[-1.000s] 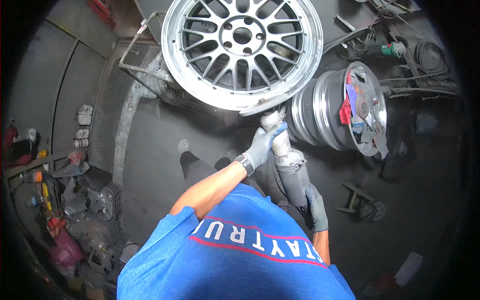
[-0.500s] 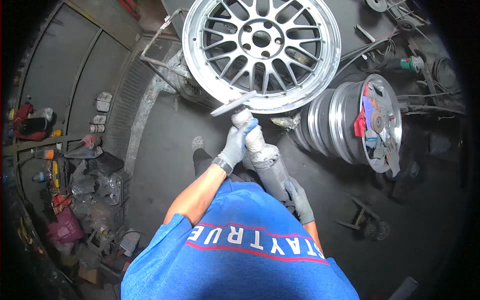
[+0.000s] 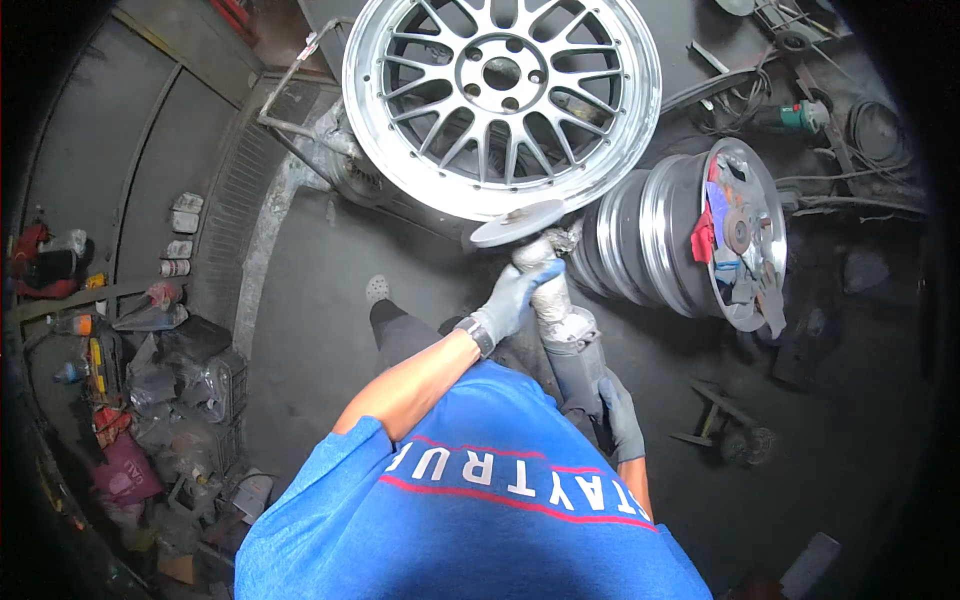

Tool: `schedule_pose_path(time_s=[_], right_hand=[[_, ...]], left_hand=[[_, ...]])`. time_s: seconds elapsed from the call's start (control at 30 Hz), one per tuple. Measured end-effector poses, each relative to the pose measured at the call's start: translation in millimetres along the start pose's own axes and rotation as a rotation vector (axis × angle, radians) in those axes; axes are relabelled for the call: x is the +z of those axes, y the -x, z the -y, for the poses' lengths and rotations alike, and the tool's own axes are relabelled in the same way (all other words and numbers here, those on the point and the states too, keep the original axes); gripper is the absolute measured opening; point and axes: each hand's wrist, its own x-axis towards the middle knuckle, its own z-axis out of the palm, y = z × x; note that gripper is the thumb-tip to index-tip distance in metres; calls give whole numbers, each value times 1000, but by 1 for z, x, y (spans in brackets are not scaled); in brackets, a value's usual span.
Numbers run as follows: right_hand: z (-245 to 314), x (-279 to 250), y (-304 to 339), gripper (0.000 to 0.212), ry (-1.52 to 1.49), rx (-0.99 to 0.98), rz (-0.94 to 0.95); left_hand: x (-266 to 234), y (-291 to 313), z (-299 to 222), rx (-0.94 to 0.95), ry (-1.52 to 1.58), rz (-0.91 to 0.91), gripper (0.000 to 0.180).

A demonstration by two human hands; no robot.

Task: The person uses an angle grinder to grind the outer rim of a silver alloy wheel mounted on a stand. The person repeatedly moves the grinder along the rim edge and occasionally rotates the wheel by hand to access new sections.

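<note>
Across the bottom of our view spreads our blue shirt [image 3: 470, 535], with red lines and white lettering. Just beyond it, our right grip [image 3: 622, 415], gloved in gray, lies against the rear of a gray-bodied power tool [image 3: 575, 365]; we cannot tell how tightly its fingers close. Farther along, our left grip [image 3: 505, 305], gloved with blue at the fingers and wearing a dark watch [image 3: 477, 337] at the wrist, is wrapped around the tool's whitish, bound neck. The tool slants up and to the left between our hands, well above the floor [image 3: 310, 270], and carries a flat, pale disc [image 3: 520, 223] at its far end. Left of it, we see our gray clog [image 3: 377, 290] on the floor.

Past the disc, a large silver wheel [image 3: 490, 98] turns its spoked face to us; the disc overlaps its lower rim, and whether they touch we cannot tell. To the right, a second wheel [image 3: 690, 215] lies on its side, with a red cloth [image 3: 704, 235] and assorted pieces inside its open end. Beyond that, at upper right, we find a green-and-gray tool [image 3: 795, 116] near a coiled cable [image 3: 878, 130].
</note>
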Motion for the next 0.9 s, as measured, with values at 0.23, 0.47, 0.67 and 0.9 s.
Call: schedule_pose_path(time_s=[0.23,0.47,0.67,0.9], right_hand=[[-19,-3,5,70,20,-6,-24],[-7,62,-17,69,-20,53,113],[-7,100,-52,68,-9,107,176],[16,88,-32,67,133,58,108]], left_hand=[[6,2,0,-37,-37,-15,42],[-43,29,-49,70,-97,-169,18],[-48,40,-102,182,-110,-271,17],[-27,29,-93,242,-184,-342,26]])
